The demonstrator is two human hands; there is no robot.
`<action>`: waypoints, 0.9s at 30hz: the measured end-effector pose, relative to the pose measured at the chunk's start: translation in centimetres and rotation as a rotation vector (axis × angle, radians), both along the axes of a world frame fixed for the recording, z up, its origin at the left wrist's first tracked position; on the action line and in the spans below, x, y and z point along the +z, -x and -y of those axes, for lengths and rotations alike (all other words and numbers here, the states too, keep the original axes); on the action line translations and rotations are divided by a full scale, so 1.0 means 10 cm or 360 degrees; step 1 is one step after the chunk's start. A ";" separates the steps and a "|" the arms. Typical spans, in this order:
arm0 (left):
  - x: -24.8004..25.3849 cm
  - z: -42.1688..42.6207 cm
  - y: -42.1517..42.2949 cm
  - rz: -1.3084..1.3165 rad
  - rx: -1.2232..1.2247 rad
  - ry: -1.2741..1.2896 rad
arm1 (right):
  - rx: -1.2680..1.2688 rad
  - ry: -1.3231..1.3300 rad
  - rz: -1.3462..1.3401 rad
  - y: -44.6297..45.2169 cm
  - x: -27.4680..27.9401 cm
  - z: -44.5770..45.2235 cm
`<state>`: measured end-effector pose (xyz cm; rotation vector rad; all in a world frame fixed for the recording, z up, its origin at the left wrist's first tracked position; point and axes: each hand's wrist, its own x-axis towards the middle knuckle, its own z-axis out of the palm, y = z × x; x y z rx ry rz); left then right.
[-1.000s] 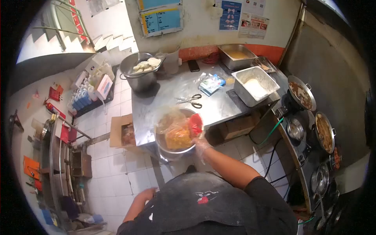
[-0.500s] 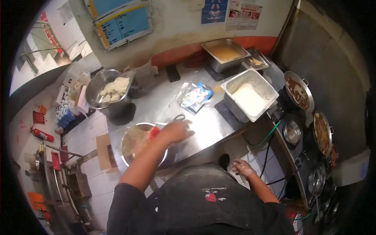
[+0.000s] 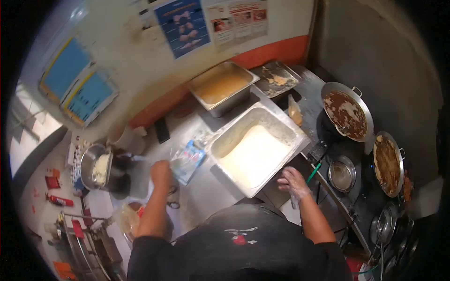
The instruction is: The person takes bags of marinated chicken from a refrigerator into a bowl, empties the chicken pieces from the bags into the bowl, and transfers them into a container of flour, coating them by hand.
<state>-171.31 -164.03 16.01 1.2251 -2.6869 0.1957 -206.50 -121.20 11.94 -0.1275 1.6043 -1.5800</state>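
Note:
My left hand (image 3: 161, 173) hovers over the steel table, fingers curled in; whatever they may hold is hidden. Just right of it lies a blue-and-clear plastic packet (image 3: 190, 161), with dark-handled scissors (image 3: 173, 199) below. Partly behind my left forearm is a bowl (image 3: 125, 220) with something red in it. My right hand (image 3: 293, 182), in a clear plastic glove, is open with fingers apart. It is close to the near right edge of a steel pan (image 3: 220, 150) of white powder (image 3: 258, 154); contact cannot be made out.
Behind the powder pan stands a pan of orange-yellow liquid (image 3: 218, 86), beside a tray with scraps (image 3: 276, 77). On the right are two wide pans (image 3: 346, 114) with brown contents and a sieve (image 3: 342, 173). A pot (image 3: 91, 166) with pale pieces stands left, near a phone (image 3: 161, 130).
The view has turned right, and the powder pan appears larger and nearer. My left hand has moved away from the bowl towards the packet; my right hand is now beside the powder pan.

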 end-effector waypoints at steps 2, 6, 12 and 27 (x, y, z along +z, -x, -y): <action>0.39 -0.12 0.02 -0.0384 0.0130 -0.0052 | 0.0106 -0.0198 -0.0024 0.24 0.12 0.34; 1.00 -0.30 -0.06 -0.1031 -0.0010 -0.0048 | 0.0305 -0.0270 0.0159 0.31 0.64 0.60; 2.01 -1.03 0.33 -0.0857 -0.0297 0.0563 | 0.0336 0.0120 0.0348 0.03 0.55 0.90; 2.35 -2.28 -0.04 -0.0694 -0.1111 0.0453 | 0.1320 0.1059 0.0432 -1.00 1.66 1.35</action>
